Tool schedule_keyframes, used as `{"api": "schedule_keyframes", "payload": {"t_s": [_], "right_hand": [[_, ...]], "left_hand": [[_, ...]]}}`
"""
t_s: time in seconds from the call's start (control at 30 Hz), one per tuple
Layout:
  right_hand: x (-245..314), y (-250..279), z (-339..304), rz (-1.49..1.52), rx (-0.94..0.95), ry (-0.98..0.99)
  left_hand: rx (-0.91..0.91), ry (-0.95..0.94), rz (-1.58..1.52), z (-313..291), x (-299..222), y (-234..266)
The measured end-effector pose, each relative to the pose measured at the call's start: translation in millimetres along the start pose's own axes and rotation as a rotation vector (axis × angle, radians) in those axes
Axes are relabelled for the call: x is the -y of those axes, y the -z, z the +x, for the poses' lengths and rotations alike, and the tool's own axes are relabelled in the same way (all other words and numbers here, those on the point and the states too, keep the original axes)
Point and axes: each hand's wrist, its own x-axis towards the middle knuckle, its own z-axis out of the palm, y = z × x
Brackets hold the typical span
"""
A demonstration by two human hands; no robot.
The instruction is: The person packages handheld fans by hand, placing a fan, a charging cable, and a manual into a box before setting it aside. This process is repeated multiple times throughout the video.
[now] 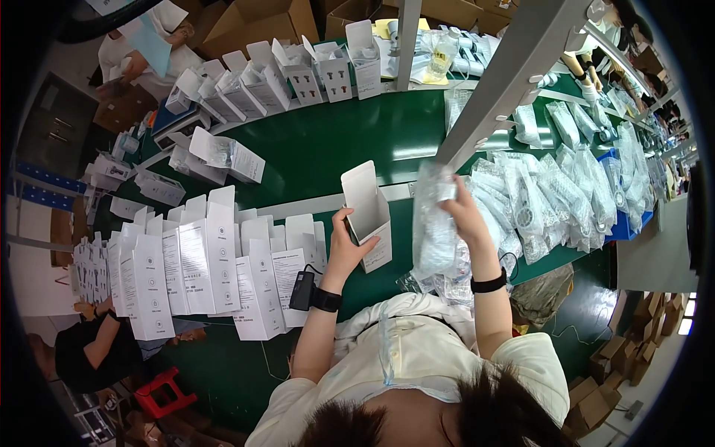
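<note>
My left hand [348, 249] grips a white cardboard box [377, 237] whose top flap stands raised, thumb on one side and fingers on another. To its right, my right hand [463, 211] is closed on a bubble-wrapped package [436, 223], held upright and slightly blurred; what lies inside the wrap cannot be made out. The package and the box are apart. Beyond my right hand lies a heap of similar bubble-wrapped packages [532, 197]. Left of my left hand, several white boxes with raised flaps [197, 264] stand in rows along the near edge.
Filled white boxes [304, 80] line the far side of the green table [313, 153]. A grey metal post [506, 82] slants over the table on the right. A blue bin [635, 223] holds more packages. Other people [160, 56] are around the table; a red stool [165, 393] stands lower left.
</note>
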Motion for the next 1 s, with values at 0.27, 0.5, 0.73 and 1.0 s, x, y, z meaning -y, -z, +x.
{"api": "schedule_keyframes", "payload": {"t_s": [0.27,0.5,0.73,1.0], "right_hand": [[32.7,-89.5,-6.0,0.518,-0.411,0.468],[-6.4,-90.5,-16.1,-0.493,-0.396,0.987],[-9.9,-75.9,-43.0,-1.107,0.03,0.889],[-42.0,-18.3,-18.0,-0.885,-0.124,0.705]], "left_hand": [[-0.116,-0.029,0.129,-9.6,-2.0,-37.3],[-0.239,-0.175,0.038,-19.1,0.6,-48.5],[-0.388,-0.191,-0.055,-16.1,0.4,-51.9],[0.019,-0.36,0.102,-23.1,-1.6,-33.6]]}}
